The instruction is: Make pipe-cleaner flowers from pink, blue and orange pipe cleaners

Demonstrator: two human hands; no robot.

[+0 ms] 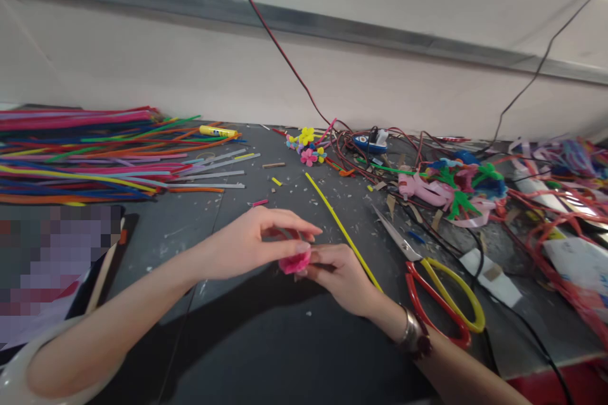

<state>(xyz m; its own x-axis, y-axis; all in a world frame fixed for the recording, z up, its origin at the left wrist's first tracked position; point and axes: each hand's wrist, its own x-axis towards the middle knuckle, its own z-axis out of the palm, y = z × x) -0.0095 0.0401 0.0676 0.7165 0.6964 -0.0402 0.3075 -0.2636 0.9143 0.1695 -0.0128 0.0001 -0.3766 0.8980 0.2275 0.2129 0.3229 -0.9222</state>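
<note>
My left hand (259, 242) and my right hand (339, 275) meet over the dark table (266, 354). Both pinch a small pink fuzzy pipe-cleaner piece (295, 261) between their fingertips. The left hand's fingers curl over its top; the right hand grips it from the right side. A long yellow pipe cleaner (342, 231) lies on the table just beyond the right hand, running diagonally. A bracelet sits on my right wrist.
Scissors (434, 281) with red and yellow handles lie right of my hands. A big pile of coloured pipe cleaners (95, 152) fills the far left. Small pipe-cleaner flowers (306, 145), a glue stick (217, 131), tangled wires and pink and green figures (446, 186) lie at the back right.
</note>
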